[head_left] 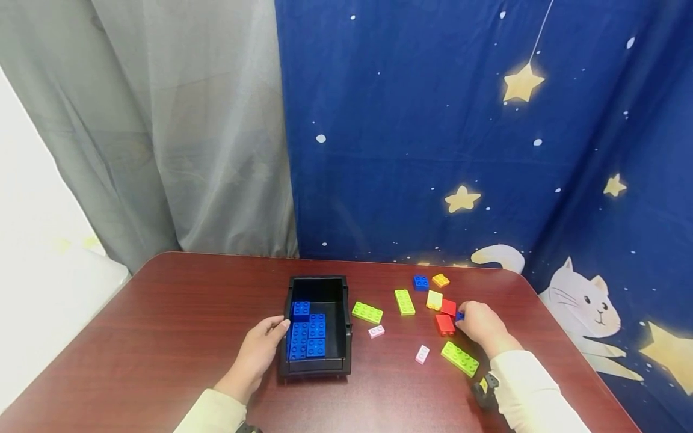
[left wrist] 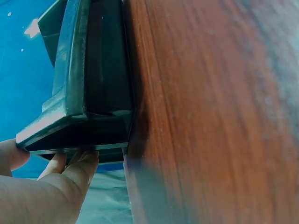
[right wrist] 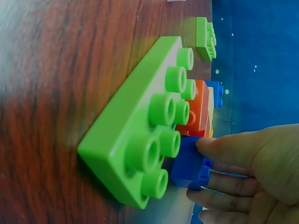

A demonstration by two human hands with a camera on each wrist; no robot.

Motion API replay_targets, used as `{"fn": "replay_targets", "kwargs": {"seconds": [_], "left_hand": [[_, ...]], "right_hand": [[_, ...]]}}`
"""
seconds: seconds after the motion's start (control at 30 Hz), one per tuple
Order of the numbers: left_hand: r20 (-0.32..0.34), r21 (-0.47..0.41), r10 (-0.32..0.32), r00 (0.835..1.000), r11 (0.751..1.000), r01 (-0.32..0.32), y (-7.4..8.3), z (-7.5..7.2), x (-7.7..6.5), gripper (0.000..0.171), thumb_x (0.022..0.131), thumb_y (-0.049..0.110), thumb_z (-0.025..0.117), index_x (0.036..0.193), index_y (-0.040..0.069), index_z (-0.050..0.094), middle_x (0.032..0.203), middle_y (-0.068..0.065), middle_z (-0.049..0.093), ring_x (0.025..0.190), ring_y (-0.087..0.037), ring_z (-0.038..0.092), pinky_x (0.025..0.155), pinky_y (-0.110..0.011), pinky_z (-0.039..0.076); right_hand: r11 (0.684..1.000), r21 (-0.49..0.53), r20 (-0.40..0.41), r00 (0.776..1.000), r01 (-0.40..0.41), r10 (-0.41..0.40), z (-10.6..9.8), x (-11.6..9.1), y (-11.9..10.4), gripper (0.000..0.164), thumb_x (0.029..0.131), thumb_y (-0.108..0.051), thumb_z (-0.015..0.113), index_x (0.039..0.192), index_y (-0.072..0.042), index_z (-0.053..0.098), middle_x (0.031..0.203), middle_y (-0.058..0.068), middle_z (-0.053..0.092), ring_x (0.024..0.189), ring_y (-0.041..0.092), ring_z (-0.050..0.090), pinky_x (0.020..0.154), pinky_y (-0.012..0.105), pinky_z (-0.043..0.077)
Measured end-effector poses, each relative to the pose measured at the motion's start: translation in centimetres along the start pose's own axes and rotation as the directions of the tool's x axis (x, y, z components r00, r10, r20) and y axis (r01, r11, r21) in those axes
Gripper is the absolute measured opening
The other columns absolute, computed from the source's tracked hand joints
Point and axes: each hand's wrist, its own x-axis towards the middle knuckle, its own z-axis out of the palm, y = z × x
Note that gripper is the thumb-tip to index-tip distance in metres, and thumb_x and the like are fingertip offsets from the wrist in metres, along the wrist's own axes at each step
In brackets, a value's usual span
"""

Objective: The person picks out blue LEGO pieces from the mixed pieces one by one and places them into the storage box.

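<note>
My left hand (head_left: 255, 356) grips the left side of a black bin (head_left: 319, 365), thumb over the rim and fingers against the outer wall. Several blue studded toy bricks (head_left: 316, 347) lie in the bin's left half. On the right side of the table, my right hand (head_left: 483, 326) pinches a blue brick (right wrist: 186, 161) between thumb and fingers, low by the tabletop. Two red bricks (head_left: 445, 325) sit just left of that hand. A long lime green brick (right wrist: 124, 109) lies nearer the person, studs up. The right hand largely hides its blue brick in the head view.
Beyond the red bricks are a pale yellow brick (head_left: 434, 300), another blue brick (head_left: 420, 283) and an orange-yellow brick (head_left: 441, 280). Two green bricks (head_left: 404, 302) and two small pink bricks (head_left: 422, 354) lie between bin and right hand. Curtains (head_left: 390, 180) hang behind the table.
</note>
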Motion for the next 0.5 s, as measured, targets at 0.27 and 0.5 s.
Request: {"fn": "replay_targets", "kwargs": {"seconds": [0.27, 0.5], "left_hand": [[0.002, -0.004, -0.003, 1.000, 1.000, 0.003, 0.03, -0.02, 0.00, 0.048, 0.102, 0.026, 0.046, 0.136, -0.008, 0.046, 0.137, -0.031, 0.047, 0.129, -0.046, 0.042, 0.106, -0.058, 0.035], [-0.002, -0.006, 0.000, 1.000, 1.000, 0.000, -0.01, -0.01, 0.00, 0.048, 0.102, 0.026, 0.046, 0.135, -0.008, 0.046, 0.137, -0.031, 0.047, 0.129, -0.046, 0.042, 0.106, -0.058, 0.035]], "right_hand": [[1.000, 0.009, 0.011, 1.000, 0.004, -0.004, -0.20, -0.05, 0.36, 0.022, 0.079, -0.007, 0.076, 0.096, 0.004, 0.068, 0.083, 0.011, 0.066, 0.072, 0.024, 0.058, 0.082, 0.051, 0.054], [1.000, 0.021, 0.019, 1.000, 0.000, -0.001, -0.38, -0.51, 0.46, 0.022, 0.079, -0.007, 0.077, 0.096, 0.004, 0.068, 0.084, 0.012, 0.067, 0.074, 0.024, 0.060, 0.082, 0.052, 0.054]]}}
